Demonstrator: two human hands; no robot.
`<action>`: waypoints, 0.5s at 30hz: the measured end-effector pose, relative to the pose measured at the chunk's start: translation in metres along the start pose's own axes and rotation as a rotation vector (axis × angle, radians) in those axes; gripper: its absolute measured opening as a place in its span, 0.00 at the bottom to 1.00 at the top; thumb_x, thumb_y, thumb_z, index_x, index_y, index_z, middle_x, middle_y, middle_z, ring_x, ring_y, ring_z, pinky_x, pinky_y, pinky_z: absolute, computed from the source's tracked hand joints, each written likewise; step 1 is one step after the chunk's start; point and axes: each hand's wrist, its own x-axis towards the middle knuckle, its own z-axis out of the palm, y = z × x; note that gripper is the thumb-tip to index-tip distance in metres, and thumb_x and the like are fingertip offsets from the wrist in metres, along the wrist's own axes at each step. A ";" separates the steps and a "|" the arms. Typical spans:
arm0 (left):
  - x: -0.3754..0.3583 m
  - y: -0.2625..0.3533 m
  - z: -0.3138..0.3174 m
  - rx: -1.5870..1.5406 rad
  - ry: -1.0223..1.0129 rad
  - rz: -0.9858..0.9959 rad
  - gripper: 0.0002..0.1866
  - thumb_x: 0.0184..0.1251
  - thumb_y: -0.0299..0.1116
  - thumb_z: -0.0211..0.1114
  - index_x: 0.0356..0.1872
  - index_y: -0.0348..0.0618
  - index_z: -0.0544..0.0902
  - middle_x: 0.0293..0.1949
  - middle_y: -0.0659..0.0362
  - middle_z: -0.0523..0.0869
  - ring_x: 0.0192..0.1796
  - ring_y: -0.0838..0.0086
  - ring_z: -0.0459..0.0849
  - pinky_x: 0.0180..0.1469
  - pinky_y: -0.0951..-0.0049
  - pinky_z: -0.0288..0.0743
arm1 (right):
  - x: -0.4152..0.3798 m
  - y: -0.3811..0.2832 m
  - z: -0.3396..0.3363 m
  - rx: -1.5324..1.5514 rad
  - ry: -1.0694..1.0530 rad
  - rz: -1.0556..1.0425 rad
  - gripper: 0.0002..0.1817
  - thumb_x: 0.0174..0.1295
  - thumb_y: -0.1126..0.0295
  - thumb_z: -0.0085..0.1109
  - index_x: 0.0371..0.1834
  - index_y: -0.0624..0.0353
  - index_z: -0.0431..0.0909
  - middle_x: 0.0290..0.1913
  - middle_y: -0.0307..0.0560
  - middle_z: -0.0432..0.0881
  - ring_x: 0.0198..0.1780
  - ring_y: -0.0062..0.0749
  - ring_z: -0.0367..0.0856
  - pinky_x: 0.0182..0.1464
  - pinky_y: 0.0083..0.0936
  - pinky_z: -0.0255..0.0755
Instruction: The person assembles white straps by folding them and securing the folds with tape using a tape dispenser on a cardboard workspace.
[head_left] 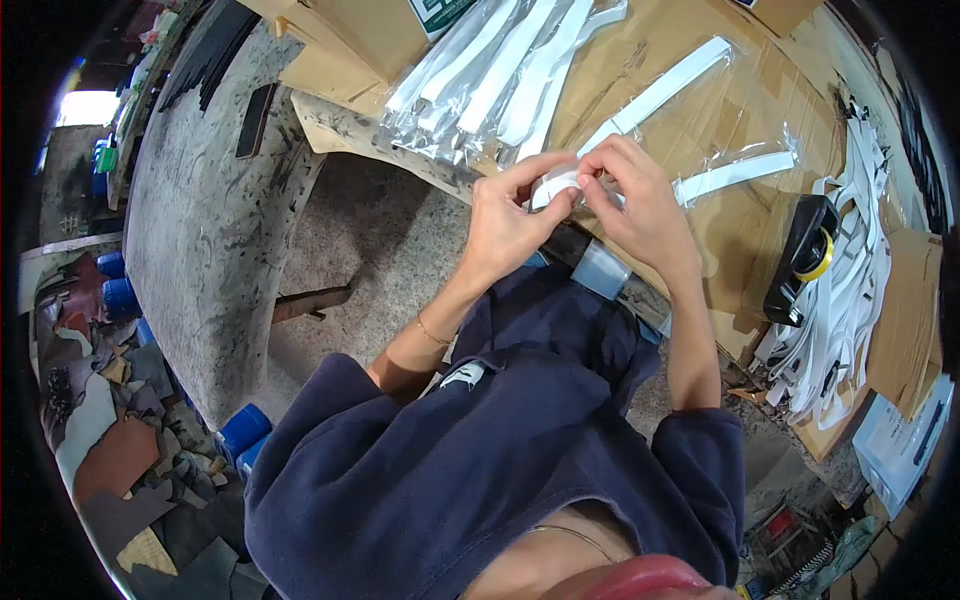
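Note:
Both of my hands meet at the near edge of the cardboard-covered table. My left hand (507, 222) is closed around a bent white strap (556, 184), thumb and fingers pressed to its sides. Fingertips of my right hand (640, 205) pinch the same strap at its right end. Just beyond my hands lies a long white strap in a clear plastic bag (672, 85). Another bagged white strap (740, 178) extends to the right from beside my right hand. Bagged white straps (500, 75) are piled beyond my left hand.
A black tape dispenser (795, 262) with yellow tape stands at right, beside a heap of loose white straps (835, 300). A cardboard box (350, 40) sits at the back left. A dark phone-like slab (256, 120) rests on the grey table (200, 230) at left.

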 end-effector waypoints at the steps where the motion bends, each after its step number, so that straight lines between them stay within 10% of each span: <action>1: 0.000 0.001 0.001 -0.011 0.035 0.016 0.14 0.60 0.19 0.65 0.48 0.33 0.82 0.39 0.61 0.86 0.39 0.85 0.80 0.40 0.83 0.74 | -0.001 0.000 0.002 0.035 0.016 0.017 0.04 0.59 0.76 0.57 0.32 0.64 0.73 0.35 0.49 0.74 0.38 0.46 0.74 0.39 0.35 0.69; 15: -0.003 0.003 0.002 -0.363 0.078 -0.033 0.12 0.64 0.21 0.64 0.48 0.33 0.80 0.39 0.61 0.85 0.39 0.83 0.80 0.41 0.83 0.75 | -0.019 -0.001 0.005 -0.171 0.114 -0.238 0.10 0.51 0.76 0.65 0.38 0.59 0.82 0.41 0.44 0.77 0.42 0.39 0.76 0.43 0.33 0.73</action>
